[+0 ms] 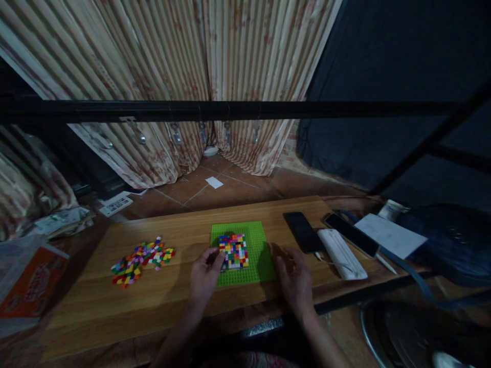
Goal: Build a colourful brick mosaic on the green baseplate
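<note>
A green studded baseplate (267, 255) lies on the wooden table, with a square block of many-coloured toy bricks (235, 250) built up on it. My left hand (205, 273) is at the left edge of that block, thumb and forefinger pinched together. Whatever is between those fingertips, if anything, is too small to make out. Beside the plate's right edge rests my right hand (296, 276), its fingers loosely bent and apart, holding nothing. To the left of my left hand, a spread of loose toy bricks (141, 259) in several colours covers part of the table.
Right of the plate lie a black phone (302, 231), a white power strip (341, 254) with a cable, and a second dark phone (353, 234). An orange box (30, 281) stands at the left. A black bar (230, 110) crosses before the curtains (161, 61).
</note>
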A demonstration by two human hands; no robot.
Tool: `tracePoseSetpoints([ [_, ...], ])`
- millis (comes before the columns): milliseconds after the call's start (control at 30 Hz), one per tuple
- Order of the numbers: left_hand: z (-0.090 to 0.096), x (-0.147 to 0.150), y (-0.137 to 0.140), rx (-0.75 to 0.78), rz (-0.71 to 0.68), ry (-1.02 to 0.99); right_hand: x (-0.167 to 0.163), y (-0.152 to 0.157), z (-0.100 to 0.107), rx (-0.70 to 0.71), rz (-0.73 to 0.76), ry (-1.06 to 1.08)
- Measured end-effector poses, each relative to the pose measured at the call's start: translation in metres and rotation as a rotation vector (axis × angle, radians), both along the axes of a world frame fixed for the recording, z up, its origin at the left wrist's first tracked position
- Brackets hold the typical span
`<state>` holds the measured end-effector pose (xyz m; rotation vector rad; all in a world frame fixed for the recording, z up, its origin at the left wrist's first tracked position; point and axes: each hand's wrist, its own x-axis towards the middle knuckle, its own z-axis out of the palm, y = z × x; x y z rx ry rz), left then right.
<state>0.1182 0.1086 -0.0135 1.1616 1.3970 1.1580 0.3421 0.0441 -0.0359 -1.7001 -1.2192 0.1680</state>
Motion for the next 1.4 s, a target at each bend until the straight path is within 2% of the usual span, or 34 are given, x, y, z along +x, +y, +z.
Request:
tracePoseSetpoints([
  [167,0.002,0.002,0.002,-0.027,0.055,0.021,-0.031,-0.005,-0.008,0.025,0.121,0.051],
  [300,0.002,0.002,0.003,-0.021,0.051,0.039,-0.032,-0.001,-0.006,0.034,0.126,0.067],
  [567,-0.004,-0.001,0.005,-0.016,0.05,0.104,0.011,-0.021,-0.012,0.018,0.05,-0.006],
  [633,-0.004,-0.002,0.004,-0.009,0.042,0.133,0.034,-0.028,-0.011,0.039,-0.048,-0.088],
  [700,-0.001,-0.003,0.004,0.001,0.034,0.16,0.061,-0.034,-0.009,0.064,-0.218,-0.194],
  [800,0.003,-0.003,0.004,0.006,0.039,0.189,0.097,-0.038,-0.006,-0.06,-0.501,-0.278],
  [867,0.004,-0.002,0.004,0.001,0.035,0.197,0.114,-0.039,-0.005,-0.18,-0.574,-0.282],
  [1033,0.002,-0.003,0.005,-0.016,0.024,0.198,0.133,-0.031,-0.005,-0.407,-0.578,-0.226],
  [1133,0.0,-0.004,0.005,-0.033,0.026,0.204,0.14,-0.023,-0.006,-0.49,-0.553,-0.209],
  [1400,0.006,-0.002,0.006,-0.082,0.027,0.186,0.14,-0.014,-0.004,-0.497,-0.653,-0.252],
])
